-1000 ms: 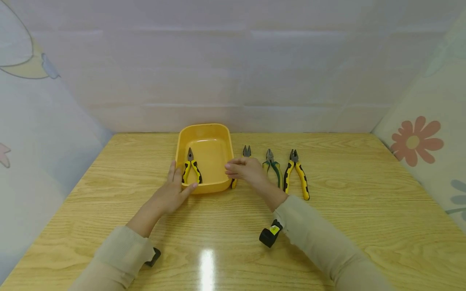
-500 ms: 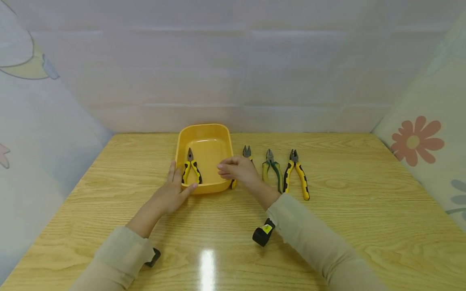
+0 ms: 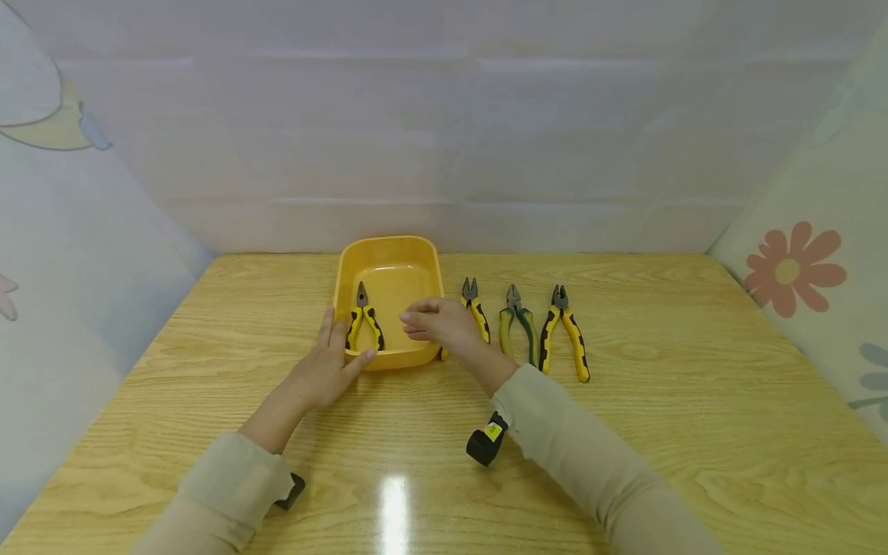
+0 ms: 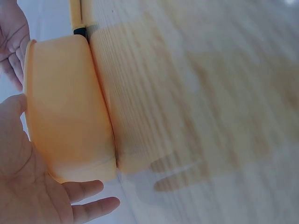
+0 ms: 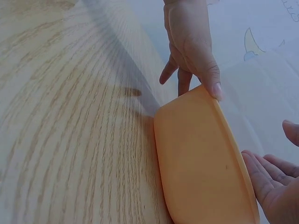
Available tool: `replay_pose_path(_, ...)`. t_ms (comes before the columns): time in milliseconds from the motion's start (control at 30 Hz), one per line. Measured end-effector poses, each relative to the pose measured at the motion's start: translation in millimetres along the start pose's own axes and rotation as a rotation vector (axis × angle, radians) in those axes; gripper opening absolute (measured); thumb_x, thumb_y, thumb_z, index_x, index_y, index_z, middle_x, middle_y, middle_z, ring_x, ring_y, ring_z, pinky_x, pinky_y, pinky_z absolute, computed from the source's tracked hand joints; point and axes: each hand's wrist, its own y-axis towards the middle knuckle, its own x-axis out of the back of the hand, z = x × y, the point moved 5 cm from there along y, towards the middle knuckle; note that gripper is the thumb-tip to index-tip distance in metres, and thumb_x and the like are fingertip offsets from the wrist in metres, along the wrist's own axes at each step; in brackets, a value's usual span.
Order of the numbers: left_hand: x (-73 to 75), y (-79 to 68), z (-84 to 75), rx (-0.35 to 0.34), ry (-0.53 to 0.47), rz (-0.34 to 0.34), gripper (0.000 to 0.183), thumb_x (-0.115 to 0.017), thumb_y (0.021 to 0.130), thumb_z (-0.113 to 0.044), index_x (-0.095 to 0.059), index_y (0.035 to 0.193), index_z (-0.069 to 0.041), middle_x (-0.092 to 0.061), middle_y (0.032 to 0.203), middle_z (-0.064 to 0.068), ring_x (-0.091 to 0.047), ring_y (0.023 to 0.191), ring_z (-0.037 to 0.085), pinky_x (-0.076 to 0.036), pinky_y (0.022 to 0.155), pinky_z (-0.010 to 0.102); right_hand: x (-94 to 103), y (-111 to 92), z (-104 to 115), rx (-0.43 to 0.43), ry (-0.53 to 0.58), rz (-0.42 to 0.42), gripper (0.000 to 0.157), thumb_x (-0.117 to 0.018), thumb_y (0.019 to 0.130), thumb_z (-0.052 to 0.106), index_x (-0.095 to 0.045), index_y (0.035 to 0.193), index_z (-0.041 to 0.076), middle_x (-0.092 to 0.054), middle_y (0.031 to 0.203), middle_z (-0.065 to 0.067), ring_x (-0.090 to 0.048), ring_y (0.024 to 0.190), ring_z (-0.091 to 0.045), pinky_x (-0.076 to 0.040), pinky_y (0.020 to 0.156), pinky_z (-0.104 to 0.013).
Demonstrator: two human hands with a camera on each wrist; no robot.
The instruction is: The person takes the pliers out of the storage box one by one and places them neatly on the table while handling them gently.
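A yellow plastic bin (image 3: 397, 359) sits at the back of the table, with yellow-and-black long-nose pliers (image 3: 363, 320) lying in its left part. My left hand (image 3: 326, 374) rests on the bin's near left corner, thumb at the rim and fingers spread along the outer wall. Over the right part of the bin is my right hand (image 3: 444, 327); in the right wrist view its thumb stands apart from its extended fingers (image 5: 261, 179), with nothing held between them. Just right of the bin lie yellow-and-black pliers (image 3: 470, 290), their lower part partly hidden behind the right hand.
Pliers with green handles (image 3: 513, 297) and another yellow-and-black pair (image 3: 560, 296) lie further right in a row. The wood-grain table (image 3: 694, 370) meets a pale covered wall (image 3: 472, 154) just behind the bin. Printed side panels (image 3: 819, 254) flank the table.
My right hand has moved left from the bin's right rim to further over its inside, uncovering more of the pliers beside the bin. My left hand and the bin have stayed put.
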Motion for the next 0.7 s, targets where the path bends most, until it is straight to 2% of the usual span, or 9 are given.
replay_pose_path(300,-0.3,0.6,0.0,-0.001,-0.012,0.01,0.08,-0.028,0.087,-0.055,0.0,0.137,0.0,0.024,0.138,0.016,-0.039,0.107,0.047,-0.038,0.08,0.054,-9.5,7.3,0.0,-0.019,0.027,0.025,0.029,-0.06,0.081,0.013,-0.056,0.102,-0.006,-0.058,0.1,-0.015,-0.058,0.089,-0.026,-0.046,0.077,-0.035)
replay_pose_path(700,0.5,0.3,0.6,-0.001,-0.01,0.016,0.079,-0.028,0.087,-0.055,0.0,0.137,0.0,0.025,0.137,0.016,-0.038,0.108,0.047,-0.039,0.079,0.053,-19.8,19.9,0.9,-0.038,-0.032,0.026,0.035,-0.062,0.08,0.016,-0.054,0.106,-0.006,-0.057,0.103,-0.015,-0.059,0.087,-0.025,-0.047,0.076,-0.035)
